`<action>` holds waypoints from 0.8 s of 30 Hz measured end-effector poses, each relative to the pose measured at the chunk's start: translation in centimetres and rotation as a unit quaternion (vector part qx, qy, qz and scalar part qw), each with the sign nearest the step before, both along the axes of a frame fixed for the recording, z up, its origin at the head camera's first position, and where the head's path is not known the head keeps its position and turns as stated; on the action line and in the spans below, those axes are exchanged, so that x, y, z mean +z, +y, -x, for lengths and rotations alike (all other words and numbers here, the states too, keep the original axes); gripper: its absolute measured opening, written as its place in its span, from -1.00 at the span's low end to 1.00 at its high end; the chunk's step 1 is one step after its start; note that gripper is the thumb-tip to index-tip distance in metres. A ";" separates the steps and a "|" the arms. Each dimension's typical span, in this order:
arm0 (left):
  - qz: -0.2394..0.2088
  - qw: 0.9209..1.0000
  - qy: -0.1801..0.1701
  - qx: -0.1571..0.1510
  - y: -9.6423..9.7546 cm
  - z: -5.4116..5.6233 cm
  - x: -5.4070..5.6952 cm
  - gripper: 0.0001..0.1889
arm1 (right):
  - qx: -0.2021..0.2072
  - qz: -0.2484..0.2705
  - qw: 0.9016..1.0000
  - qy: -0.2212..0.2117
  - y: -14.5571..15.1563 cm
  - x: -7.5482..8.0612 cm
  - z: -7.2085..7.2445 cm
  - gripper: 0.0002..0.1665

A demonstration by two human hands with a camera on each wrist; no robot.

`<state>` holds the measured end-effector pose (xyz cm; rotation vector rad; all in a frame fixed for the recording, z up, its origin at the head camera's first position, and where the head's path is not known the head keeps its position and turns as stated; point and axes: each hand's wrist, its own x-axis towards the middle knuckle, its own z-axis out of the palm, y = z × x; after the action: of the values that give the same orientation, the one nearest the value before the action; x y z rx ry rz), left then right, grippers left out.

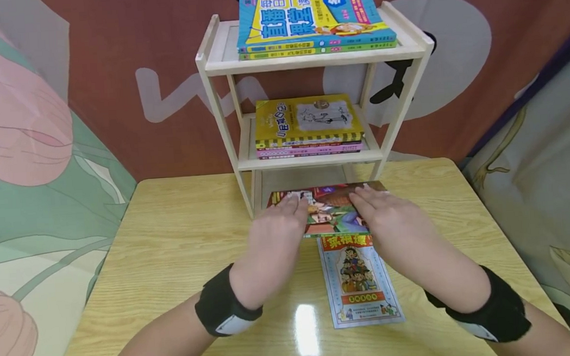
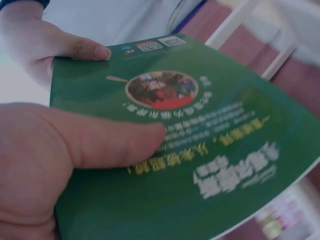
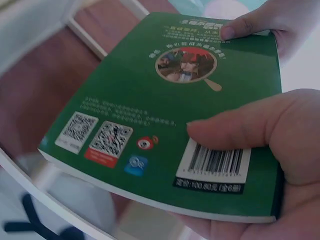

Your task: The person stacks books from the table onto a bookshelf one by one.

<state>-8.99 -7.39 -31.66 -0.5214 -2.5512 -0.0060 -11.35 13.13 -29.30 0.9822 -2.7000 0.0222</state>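
Both hands hold one book [image 1: 333,213] in front of the shelf's lowest level, its colourful picture cover facing up. My left hand [image 1: 277,235] grips its left side, fingers on top and thumb underneath. On the opposite side my right hand [image 1: 398,225] grips it the same way. From below, the left wrist view shows the green back cover [image 2: 150,115] with the left thumb [image 2: 115,142] pressed flat on it. In the right wrist view the right thumb [image 3: 235,127] lies beside a barcode [image 3: 215,162].
A cream shelf rack [image 1: 307,62] stands at the table's back. Blue-covered books [image 1: 314,21] lie on its top, and a stack with a yellow book [image 1: 311,119] on its middle level. A blue-white comic book [image 1: 362,285] lies on the wooden table [image 1: 181,249], below the held book.
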 end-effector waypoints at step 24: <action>-0.070 0.907 0.416 0.006 -0.6 5.7 9.9 -0.68 | -0.017 0.314 0.823 0.473 -3.5 7.2 5.3 -0.63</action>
<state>-14.73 -7.99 -21.77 -0.3455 -1.6980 0.0301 -16.63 9.60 -22.09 0.5083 -1.5995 0.3089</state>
